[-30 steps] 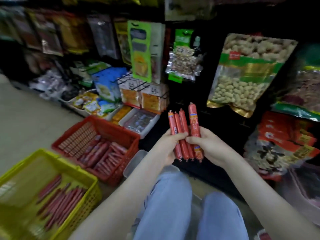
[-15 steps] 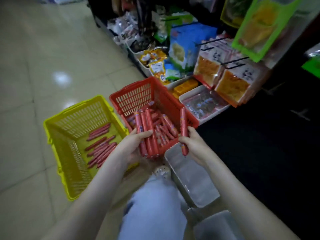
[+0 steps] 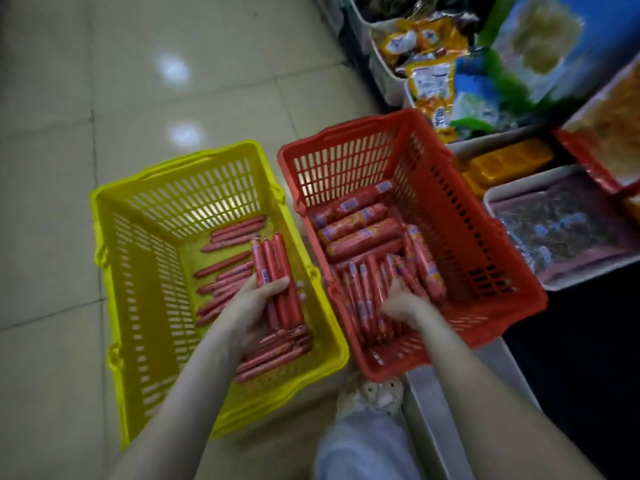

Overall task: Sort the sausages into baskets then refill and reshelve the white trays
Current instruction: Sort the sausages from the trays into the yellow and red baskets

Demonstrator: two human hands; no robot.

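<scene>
Both hands have gone down and apart since half a second ago. The left hand [image 3: 252, 306] has carried its bundle of three thin sausages [image 3: 273, 268] from the near rim of the red basket [image 3: 485, 216] over to the yellow basket [image 3: 104, 244]. The right hand [image 3: 401, 301], which held one sausage at that rim, is now low inside the red basket.

What could go wrong is mostly on the left side. The bundle is held by one hand only, around its near half, and its far ends stand free. If the grip loosens unevenly, I think one sausage may slide out and land across the loose sausages [image 3: 225, 271] on the yellow floor, or roll toward the right wall beside the red basket. Two hands working in two baskets at once also divides the attention (a wrong drop is then easy to miss).

On the left hand the thumb lies over the top of the bundle, and the fingers [image 3: 300, 285] wrap it from the right side, clamped on it. The right hand's fingers point down among the sausages in the red basket [image 3: 360, 233]. Blur hides whether they hold one or are already free, so I cannot tell.
</scene>
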